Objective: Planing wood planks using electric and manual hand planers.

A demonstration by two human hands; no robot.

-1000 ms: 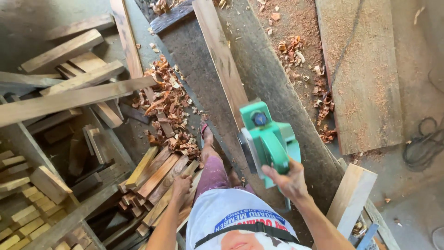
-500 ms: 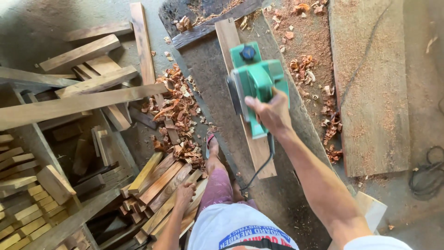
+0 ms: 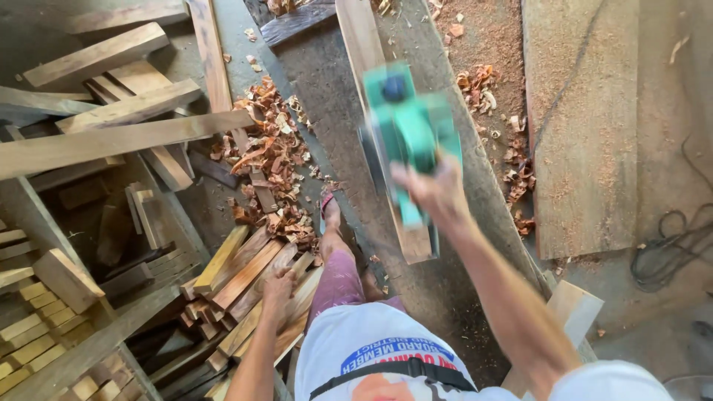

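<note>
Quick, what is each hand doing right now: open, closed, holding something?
Left hand: resting open on the stack of wood pieces.
Right hand: closed on the green electric planer, blurred.

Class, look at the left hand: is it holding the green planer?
No, the left hand rests on the stacked wood pieces, while the right hand grips the green planer on the plank.

Worker seen from above wore a white T-shirt (image 3: 386, 349) w/ a blue-and-red printed emblem, crossed by a black strap (image 3: 394, 369). Below the shirt hem, faded pinkish-purple shorts (image 3: 343, 278) w/ pale dust marks. Arms were bare, no gloves or watch on left hand (image 3: 278, 286) or right hand (image 3: 434, 189). Beyond the shorts, one foot wore a red-strapped sandal (image 3: 329, 208).
</note>
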